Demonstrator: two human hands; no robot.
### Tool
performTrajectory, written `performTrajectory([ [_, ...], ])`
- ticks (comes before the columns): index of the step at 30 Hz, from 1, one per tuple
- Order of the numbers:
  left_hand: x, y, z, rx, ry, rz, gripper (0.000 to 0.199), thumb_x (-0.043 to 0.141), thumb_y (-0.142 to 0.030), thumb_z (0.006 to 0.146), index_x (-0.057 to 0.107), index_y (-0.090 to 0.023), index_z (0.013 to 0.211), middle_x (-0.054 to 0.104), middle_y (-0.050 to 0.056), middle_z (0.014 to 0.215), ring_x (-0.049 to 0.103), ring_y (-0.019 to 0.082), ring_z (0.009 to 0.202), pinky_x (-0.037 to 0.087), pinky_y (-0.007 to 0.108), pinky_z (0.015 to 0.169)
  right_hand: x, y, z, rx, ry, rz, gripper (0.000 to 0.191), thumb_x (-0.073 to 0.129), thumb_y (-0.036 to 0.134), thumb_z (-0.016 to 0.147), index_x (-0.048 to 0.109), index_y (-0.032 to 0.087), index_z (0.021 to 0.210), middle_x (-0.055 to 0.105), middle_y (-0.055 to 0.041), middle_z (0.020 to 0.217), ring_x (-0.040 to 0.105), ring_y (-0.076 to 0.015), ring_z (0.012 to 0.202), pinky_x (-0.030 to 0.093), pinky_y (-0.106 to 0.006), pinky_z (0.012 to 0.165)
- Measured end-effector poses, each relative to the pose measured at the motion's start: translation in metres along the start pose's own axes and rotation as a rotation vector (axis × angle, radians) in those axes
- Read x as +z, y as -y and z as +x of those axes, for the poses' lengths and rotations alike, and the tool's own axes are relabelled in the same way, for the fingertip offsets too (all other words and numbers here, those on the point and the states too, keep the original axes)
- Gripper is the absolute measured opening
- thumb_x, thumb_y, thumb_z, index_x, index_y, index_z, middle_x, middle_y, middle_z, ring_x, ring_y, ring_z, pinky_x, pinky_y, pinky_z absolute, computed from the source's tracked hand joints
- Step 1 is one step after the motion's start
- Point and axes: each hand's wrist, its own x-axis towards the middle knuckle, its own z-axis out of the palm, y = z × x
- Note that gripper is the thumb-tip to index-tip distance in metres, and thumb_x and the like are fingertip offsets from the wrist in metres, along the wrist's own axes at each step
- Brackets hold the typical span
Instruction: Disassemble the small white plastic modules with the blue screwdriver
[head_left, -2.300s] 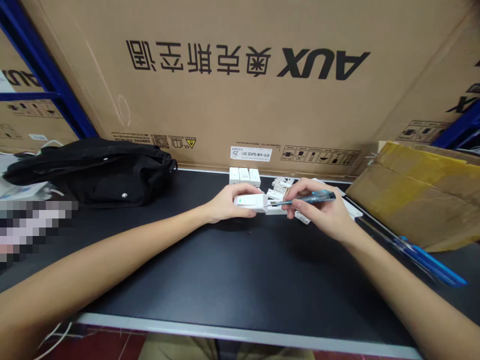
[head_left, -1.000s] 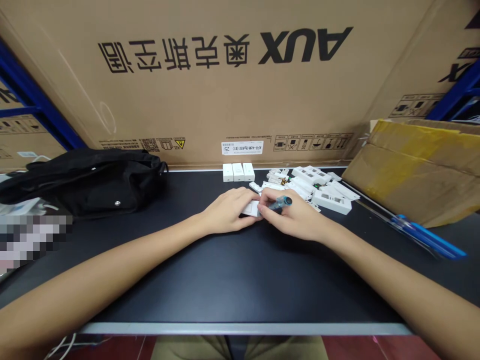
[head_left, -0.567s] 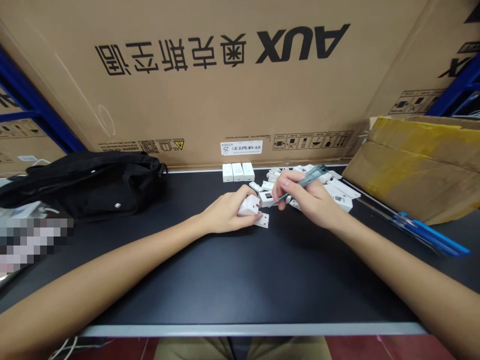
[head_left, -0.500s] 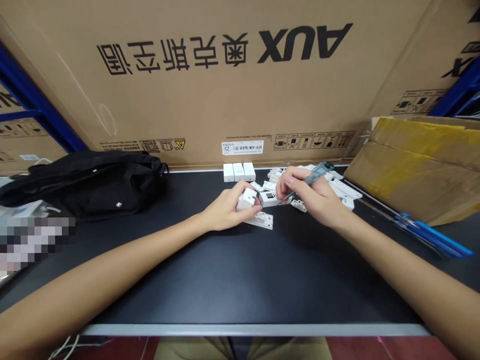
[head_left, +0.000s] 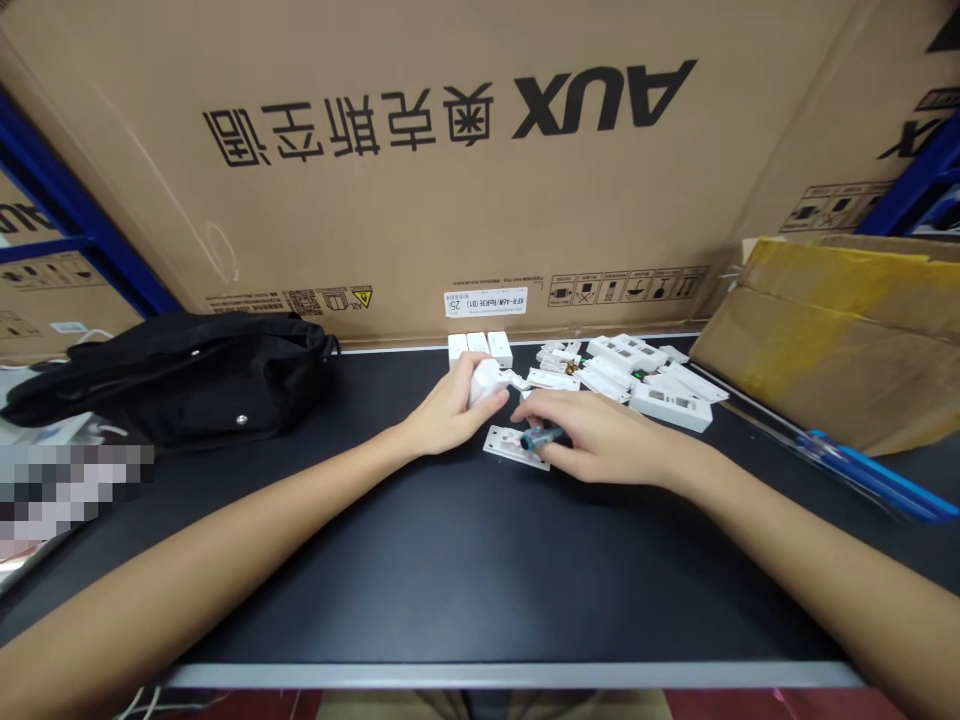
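My left hand (head_left: 450, 410) is wrapped round a small white block (head_left: 487, 382), held above the black table (head_left: 450, 560). My right hand (head_left: 585, 435) grips a screwdriver-like tool with a translucent blue-grey handle (head_left: 541, 437); its tip is hidden. Under that handle a white slotted plate (head_left: 510, 446) lies flat on the table. Three white boxes (head_left: 478, 347) stand in a row behind my left hand. To the right, beyond my right hand, lie several white housings (head_left: 670, 405) and loose white parts.
A black bag (head_left: 217, 375) lies at the left. A large carton (head_left: 360, 220) forms the back wall. At the right are an open, taped cardboard box (head_left: 832, 340) and a blue-handled tool (head_left: 877, 475). The table's pale front edge (head_left: 517, 675) runs below.
My right hand has moved left and nearer, turning the tool's handle toward the slotted plate. The housings at the right are now uncovered. My left hand still holds the white block.
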Motion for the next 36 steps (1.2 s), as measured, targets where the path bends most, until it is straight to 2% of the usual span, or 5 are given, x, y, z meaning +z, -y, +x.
performTrajectory([
  [3, 0.002, -0.002, -0.002, 0.12, 0.06, 0.079, 0.048, 0.05, -0.047, 0.096, 0.036, -0.021, 0.134, 0.054, 0.013, 0.126, 0.055, 0.025, 0.112, 0.045, 0.041, 0.097, -0.001, 0.001, 0.0, -0.009, 0.08, 0.015, 0.021, 0.055, 0.026, 0.085, 0.064, 0.021, 0.104, 0.069, -0.005, 0.098, 0.06, -0.0182, 0.079, 0.04, -0.028, 0.068],
  [6, 0.002, -0.005, -0.002, 0.164, 0.105, 0.152, 0.049, 0.049, -0.047, 0.097, 0.036, -0.021, 0.136, 0.05, 0.014, 0.131, 0.053, 0.027, 0.118, 0.044, 0.043, 0.1, -0.004, 0.002, -0.001, 0.0, 0.128, 0.027, 0.012, 0.058, 0.025, 0.082, 0.062, 0.021, 0.092, 0.067, -0.0026, 0.087, 0.056, -0.0153, 0.07, 0.036, -0.026, 0.062],
  [13, 0.0, -0.01, -0.001, 0.164, 0.182, 0.219, 0.033, 0.041, -0.05, 0.1, 0.054, -0.02, 0.105, 0.06, 0.006, 0.099, 0.06, 0.021, 0.087, 0.047, 0.034, 0.078, -0.009, 0.001, -0.003, 0.003, 0.172, 0.068, 0.004, 0.059, 0.025, 0.081, 0.059, 0.021, 0.083, 0.062, 0.0007, 0.073, 0.05, -0.012, 0.059, 0.032, -0.025, 0.056],
  [20, 0.0, -0.006, -0.003, 0.063, 0.074, 0.076, 0.03, 0.05, -0.051, 0.096, 0.047, -0.021, 0.098, 0.058, -0.001, 0.075, 0.054, 0.015, 0.063, 0.04, 0.028, 0.061, -0.01, 0.0, -0.003, 0.038, 0.174, 0.06, 0.015, 0.062, 0.035, 0.083, 0.056, 0.022, 0.079, 0.061, 0.0019, 0.068, 0.05, -0.0115, 0.057, 0.031, -0.025, 0.054],
  [36, 0.0, -0.006, 0.0, 0.222, 0.136, -0.001, 0.039, 0.073, -0.052, 0.08, 0.057, -0.017, 0.081, 0.059, 0.001, 0.08, 0.053, 0.014, 0.073, 0.041, 0.026, 0.066, -0.011, 0.002, -0.003, 0.015, 0.177, 0.046, 0.016, 0.063, 0.037, 0.084, 0.061, 0.021, 0.08, 0.063, 0.0012, 0.069, 0.051, -0.0118, 0.057, 0.032, -0.025, 0.054],
])
